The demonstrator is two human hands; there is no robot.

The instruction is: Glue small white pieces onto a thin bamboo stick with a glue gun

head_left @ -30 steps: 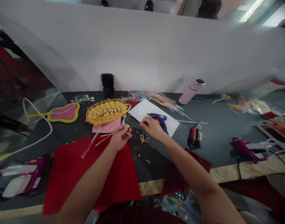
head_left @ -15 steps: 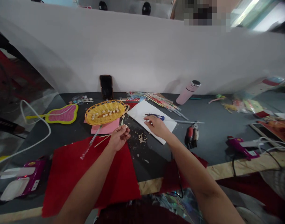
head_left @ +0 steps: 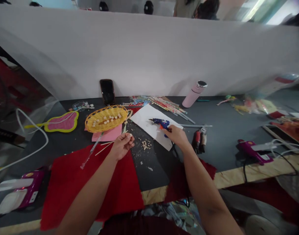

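Crowded dark grey tabletop (head_left: 153, 178) leaves little room for error

White partition (head_left: 139, 55) behind, clutter in front: from my distant seat I see a blue glue gun with an orange trigger (head_left: 164, 123) on a white sheet (head_left: 142, 114). The right hand (head_left: 178, 134) touches its handle; I cannot tell whether the fingers are closed around it. The left hand (head_left: 121, 147) pinches a tiny pale piece (head_left: 130, 134) near a heap of small cream beads (head_left: 146, 144).

The nozzle points leftward, so if it is hot, a careless swing could burn the left fingers. I judge that a tug on the black power cord (head_left: 175, 150) could jerk the gun or scatter the beads. The long translucent rod (head_left: 198, 126) behind the gun could catch the dark-and-red-handled pliers (head_left: 200, 140). Too hard a pinch could flick the tiny piece away.
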